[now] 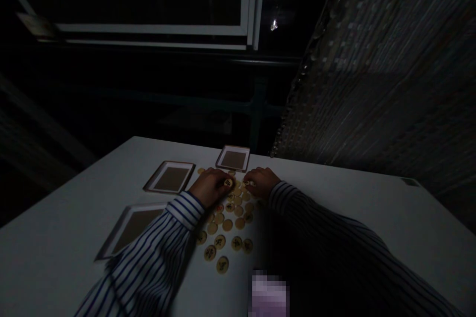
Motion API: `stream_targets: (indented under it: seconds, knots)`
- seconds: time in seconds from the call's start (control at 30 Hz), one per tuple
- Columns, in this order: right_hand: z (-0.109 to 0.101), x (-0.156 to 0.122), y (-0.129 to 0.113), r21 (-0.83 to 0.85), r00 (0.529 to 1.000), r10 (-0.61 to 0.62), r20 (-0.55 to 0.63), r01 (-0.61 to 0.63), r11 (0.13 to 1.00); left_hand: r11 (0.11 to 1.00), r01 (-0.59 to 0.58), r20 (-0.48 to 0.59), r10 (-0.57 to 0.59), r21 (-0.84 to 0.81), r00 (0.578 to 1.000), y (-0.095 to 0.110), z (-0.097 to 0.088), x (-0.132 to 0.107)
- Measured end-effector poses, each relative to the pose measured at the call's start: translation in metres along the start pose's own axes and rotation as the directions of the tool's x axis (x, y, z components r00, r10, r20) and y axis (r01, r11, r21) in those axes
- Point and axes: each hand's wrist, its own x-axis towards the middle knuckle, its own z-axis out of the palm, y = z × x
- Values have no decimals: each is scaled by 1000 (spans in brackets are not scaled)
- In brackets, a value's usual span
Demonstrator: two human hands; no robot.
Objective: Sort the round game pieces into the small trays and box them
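Many round, tan Chinese chess pieces (227,225) lie loose on the white table, some with dark characters up and some plain side up. My left hand (210,185) is closed at the far end of the spread, with a Chinese chess piece (228,183) between thumb and fingers, its dark character showing. Across a small gap, my right hand (263,182) pinches another Chinese chess piece (250,183), partly covered by the fingers. One piece with a red character (219,208) lies just below my left hand. The sleeves hide part of the table.
Three shallow, rimmed trays stand on the white table (320,198): a far tray (234,158), a left tray (170,178) and a near-left tray (136,228) partly behind my sleeve. A beaded curtain (353,84) hangs at the right. The room is dim.
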Motion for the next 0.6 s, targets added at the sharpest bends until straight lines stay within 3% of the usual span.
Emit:
stream_targets:
  seconds: [0.27, 0.47, 0.6]
  knots:
    - [-2, -30, 34, -41, 995, 93, 44, -91, 995, 999, -40, 21, 40, 29, 999, 19, 16, 6]
    - [6, -40, 40, -70, 988, 125, 92, -118, 990, 995, -77, 23, 75, 60, 997, 37, 25, 13]
    - [4, -44, 41, -61, 986, 125, 106, -119, 991, 995, -44, 19, 43, 95, 999, 37, 29, 21]
